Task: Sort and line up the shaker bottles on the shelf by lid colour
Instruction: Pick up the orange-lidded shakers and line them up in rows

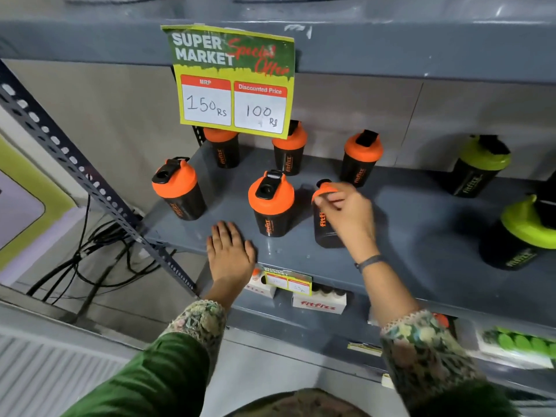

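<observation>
Several black shaker bottles with orange lids stand on the grey shelf (421,224). Three form a back row (224,149) (289,152) (361,159); in front stand one at the left (178,191) and one in the middle (270,206). My right hand (350,215) grips the orange lid of a sixth bottle (323,227) from above. My left hand (230,251) lies flat and open on the shelf's front edge, holding nothing. Two green-lidded bottles (478,167) (523,233) stand at the right.
A price sign (231,79) hangs from the shelf above, hiding the tops of the back bottles. A slotted upright (75,164) runs down the left side, with cables (90,260) behind it. The lower shelf holds white boxes (319,302) and a green pack (517,344).
</observation>
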Available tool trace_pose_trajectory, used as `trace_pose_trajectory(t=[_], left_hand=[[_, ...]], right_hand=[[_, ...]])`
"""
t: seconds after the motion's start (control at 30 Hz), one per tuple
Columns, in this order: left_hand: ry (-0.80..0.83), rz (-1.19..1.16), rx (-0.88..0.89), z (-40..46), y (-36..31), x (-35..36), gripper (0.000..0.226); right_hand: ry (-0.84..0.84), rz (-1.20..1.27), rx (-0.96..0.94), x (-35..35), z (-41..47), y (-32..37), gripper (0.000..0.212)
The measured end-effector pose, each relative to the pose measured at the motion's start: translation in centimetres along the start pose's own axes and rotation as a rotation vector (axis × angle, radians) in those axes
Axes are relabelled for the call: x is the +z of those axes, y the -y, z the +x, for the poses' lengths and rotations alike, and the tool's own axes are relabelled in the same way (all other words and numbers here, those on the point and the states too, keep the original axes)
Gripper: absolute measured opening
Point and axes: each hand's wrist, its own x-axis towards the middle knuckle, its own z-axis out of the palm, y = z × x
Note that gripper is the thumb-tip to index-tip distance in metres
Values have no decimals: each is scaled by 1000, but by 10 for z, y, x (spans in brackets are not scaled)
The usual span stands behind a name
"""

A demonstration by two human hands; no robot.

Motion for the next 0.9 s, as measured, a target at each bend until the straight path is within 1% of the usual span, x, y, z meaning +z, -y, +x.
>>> trace_pose_trajectory(t=[0.03, 0.07, 0.1, 0.13, 0.17, 0.2, 0.23, 0.27, 0.37, 0.43, 0.47, 0.5, 0.57, 0.63, 0.7, 0.73, 0.8, 0.9], left_hand=[[10, 3, -3, 0, -1, -1, 84], [21, 7, -5, 0, -1, -2, 83], [33, 10, -10, 0, -2, -3, 80], [47, 11, -17, 0, -3, -3, 77], [57, 11, -25, 0, -4, -4, 75], [64, 12, -31, 0, -4, -5, 74], [69, 15, -36, 0, -5, -5, 72], [79, 20, -40, 0, -6, -6, 68], [124, 36, -59, 2, -7, -8, 64], [144, 51, -66, 2, -9, -11, 64], [151, 57, -66, 2, -10, -12, 64], [157, 61, -68, 2, -11, -12, 63], [175, 63, -73, 2, -12, -12, 63], [194, 58, -83, 2, -11, -13, 63], [201, 54, -84, 3, -9, -13, 63], [201, 53, -84, 3, -9, -13, 63], [201, 47, -87, 3, -8, -12, 62], [191, 30, -95, 4, -6, -10, 62]], right_hand=[[-94, -140, 26, -13, -3, -3, 49], [-84, -248, 97, -21, 0, -9, 58], [12, -273, 197, -27, 3, -12, 67], [145, -200, 303, -31, 7, -14, 71], [270, -65, 402, -31, 9, -15, 70], [369, 67, 495, -31, 10, -15, 66], [430, 157, 567, -31, 11, -16, 62], [473, 207, 613, -28, 15, -19, 62], [573, 308, 688, -28, 23, -24, 71], [560, 460, 713, -34, 30, -26, 60], [541, 545, 697, -40, 31, -26, 54], [518, 600, 654, -45, 32, -29, 54], [445, 600, 470, -56, 34, -39, 58], [349, 587, 281, -67, 33, -52, 70], [260, 575, 159, -77, 27, -64, 85], [218, 553, 107, -81, 21, -68, 88], [176, 502, 26, -85, 12, -82, 90], [165, 416, -5, -82, -1, -106, 89]])
